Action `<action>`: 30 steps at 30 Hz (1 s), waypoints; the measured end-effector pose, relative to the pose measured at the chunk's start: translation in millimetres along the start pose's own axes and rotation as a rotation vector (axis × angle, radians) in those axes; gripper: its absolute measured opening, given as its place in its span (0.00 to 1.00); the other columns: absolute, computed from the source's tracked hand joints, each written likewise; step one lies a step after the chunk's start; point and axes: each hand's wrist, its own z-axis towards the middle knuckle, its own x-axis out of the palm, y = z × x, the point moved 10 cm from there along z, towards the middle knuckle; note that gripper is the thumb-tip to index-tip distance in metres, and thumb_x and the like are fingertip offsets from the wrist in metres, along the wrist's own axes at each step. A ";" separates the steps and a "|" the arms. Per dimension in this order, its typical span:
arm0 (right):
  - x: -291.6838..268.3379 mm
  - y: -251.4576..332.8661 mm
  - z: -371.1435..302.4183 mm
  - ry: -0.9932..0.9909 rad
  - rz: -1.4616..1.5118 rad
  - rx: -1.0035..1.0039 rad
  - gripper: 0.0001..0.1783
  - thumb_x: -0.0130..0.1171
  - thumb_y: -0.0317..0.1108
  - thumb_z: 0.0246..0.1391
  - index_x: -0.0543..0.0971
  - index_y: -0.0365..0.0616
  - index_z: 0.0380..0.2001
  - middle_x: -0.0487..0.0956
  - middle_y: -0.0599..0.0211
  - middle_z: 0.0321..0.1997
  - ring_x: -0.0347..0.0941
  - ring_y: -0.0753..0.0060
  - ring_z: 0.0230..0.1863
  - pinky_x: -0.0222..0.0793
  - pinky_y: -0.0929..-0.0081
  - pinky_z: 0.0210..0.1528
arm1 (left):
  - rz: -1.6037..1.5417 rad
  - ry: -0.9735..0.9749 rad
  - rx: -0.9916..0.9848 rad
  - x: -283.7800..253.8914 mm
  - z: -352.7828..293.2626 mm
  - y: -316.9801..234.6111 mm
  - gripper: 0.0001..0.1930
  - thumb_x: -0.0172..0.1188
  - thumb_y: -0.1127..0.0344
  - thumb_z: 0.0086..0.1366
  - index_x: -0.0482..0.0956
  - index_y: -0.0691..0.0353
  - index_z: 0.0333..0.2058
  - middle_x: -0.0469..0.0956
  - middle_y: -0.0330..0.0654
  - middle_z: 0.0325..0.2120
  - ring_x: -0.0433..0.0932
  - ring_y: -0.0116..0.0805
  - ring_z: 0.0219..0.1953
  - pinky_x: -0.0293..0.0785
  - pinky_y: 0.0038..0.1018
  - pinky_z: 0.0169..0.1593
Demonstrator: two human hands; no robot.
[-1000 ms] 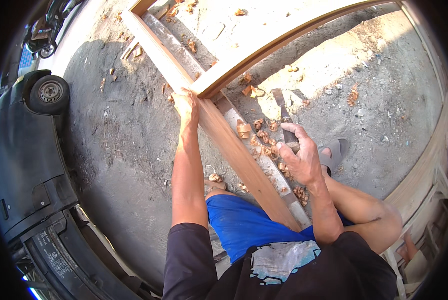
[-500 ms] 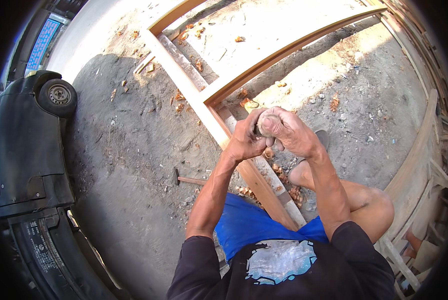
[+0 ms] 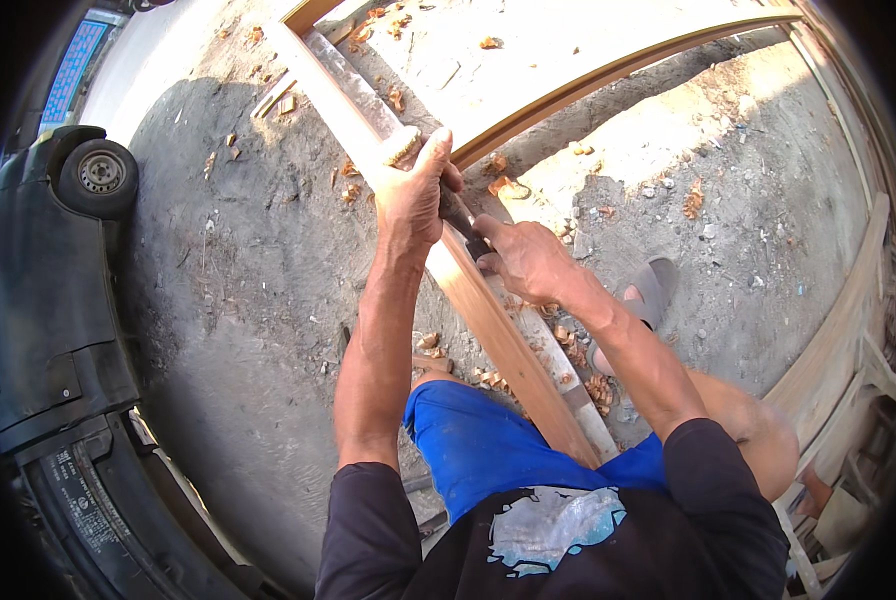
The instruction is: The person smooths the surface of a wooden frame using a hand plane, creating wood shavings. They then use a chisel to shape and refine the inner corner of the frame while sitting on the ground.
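Both hands are closed on a long dark hand tool (image 3: 456,213) that slants along a planed wooden beam (image 3: 500,350). My left hand (image 3: 413,200) wraps its upper part, the thumb pointing away from me, and a pale rounded end shows beyond the fist. Nearer to me and to the right, my right hand (image 3: 528,258) grips the dark lower part with its fingers curled. Fingers hide much of the tool, so I cannot tell its exact kind. The beam runs from between my legs toward the far left, and a crosspiece (image 3: 608,90) joins it beyond my hands.
Curled wood shavings (image 3: 600,392) lie beside the beam. A pale timber (image 3: 568,385) lies along its right side. A hammer (image 3: 434,364) is partly hidden behind my left forearm. A dark vehicle (image 3: 58,280) stands at the left; stacked planks (image 3: 828,330) line the right.
My left hand has moved up and left, my right hand slightly down and left. They have drawn apart, so the tool's dark length now shows between them. My right foot has shifted slightly.
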 end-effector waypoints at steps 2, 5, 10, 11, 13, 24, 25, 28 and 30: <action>32.0 -12.3 1.5 0.108 -0.096 0.062 0.20 0.64 0.38 0.62 0.70 0.43 0.51 0.84 0.46 0.33 0.82 0.36 0.41 0.73 0.45 0.44 | 0.020 -0.056 -0.051 -6.7 -16.9 36.2 0.08 0.69 0.69 0.67 0.78 0.60 0.31 0.76 0.37 0.19 0.75 0.28 0.18 0.72 0.25 0.24; 52.9 -17.4 16.2 -0.051 -0.101 -0.084 0.20 0.67 0.41 0.56 0.74 0.44 0.46 0.78 0.53 0.39 0.74 0.44 0.46 0.68 0.48 0.50 | 0.026 -0.103 0.050 -20.2 -28.8 54.2 0.10 0.64 0.73 0.70 0.73 0.60 0.29 0.71 0.33 0.18 0.72 0.22 0.18 0.68 0.22 0.22; 43.9 -5.2 70.4 -0.331 -0.106 -0.265 0.09 0.65 0.33 0.53 0.75 0.50 0.36 0.69 0.65 0.38 0.66 0.57 0.45 0.61 0.56 0.48 | 0.125 -0.107 0.291 -42.3 11.1 10.5 0.11 0.61 0.77 0.68 0.71 0.62 0.26 0.70 0.35 0.15 0.71 0.23 0.15 0.70 0.23 0.22; 34.4 1.1 91.6 -0.402 -0.167 -0.279 0.09 0.64 0.30 0.52 0.75 0.50 0.36 0.69 0.65 0.37 0.66 0.58 0.44 0.61 0.57 0.47 | 0.253 -0.102 0.371 -40.9 22.7 -5.6 0.13 0.60 0.76 0.69 0.70 0.62 0.24 0.70 0.35 0.15 0.71 0.22 0.16 0.69 0.23 0.22; 21.4 10.4 130.8 -0.544 -0.253 -0.288 0.11 0.62 0.26 0.48 0.74 0.50 0.35 0.70 0.66 0.35 0.68 0.58 0.43 0.62 0.58 0.46 | 0.304 -0.063 0.512 -45.2 53.2 -22.3 0.13 0.61 0.74 0.70 0.72 0.62 0.24 0.72 0.34 0.14 0.73 0.21 0.17 0.68 0.22 0.22; 55.7 -17.8 40.7 -0.027 -0.236 -0.178 0.17 0.66 0.49 0.57 0.79 0.47 0.35 0.74 0.64 0.38 0.68 0.58 0.47 0.61 0.54 0.54 | 0.215 -0.075 0.199 -25.5 -12.1 34.6 0.12 0.65 0.74 0.68 0.71 0.61 0.26 0.69 0.33 0.16 0.72 0.22 0.16 0.70 0.22 0.20; 56.6 -18.5 37.4 -0.116 -0.242 -0.238 0.17 0.66 0.49 0.57 0.78 0.47 0.35 0.74 0.65 0.38 0.68 0.58 0.47 0.60 0.54 0.54 | 0.317 -0.061 0.311 -25.9 -15.4 38.3 0.13 0.64 0.76 0.68 0.70 0.62 0.26 0.69 0.33 0.17 0.72 0.22 0.16 0.70 0.22 0.20; 41.7 -6.2 58.9 -0.326 -0.197 -0.386 0.13 0.66 0.42 0.53 0.76 0.50 0.36 0.69 0.69 0.37 0.66 0.61 0.45 0.57 0.58 0.49 | 0.270 -0.123 0.378 -32.7 2.2 14.0 0.12 0.61 0.78 0.68 0.72 0.63 0.24 0.71 0.33 0.17 0.72 0.21 0.17 0.68 0.21 0.21; 28.7 1.7 104.9 -0.430 -0.421 -0.355 0.13 0.64 0.37 0.52 0.73 0.54 0.40 0.68 0.71 0.36 0.63 0.63 0.42 0.54 0.60 0.48 | 0.599 -0.082 0.609 -22.7 23.6 -16.4 0.12 0.62 0.76 0.69 0.73 0.63 0.25 0.73 0.33 0.16 0.72 0.21 0.17 0.68 0.21 0.22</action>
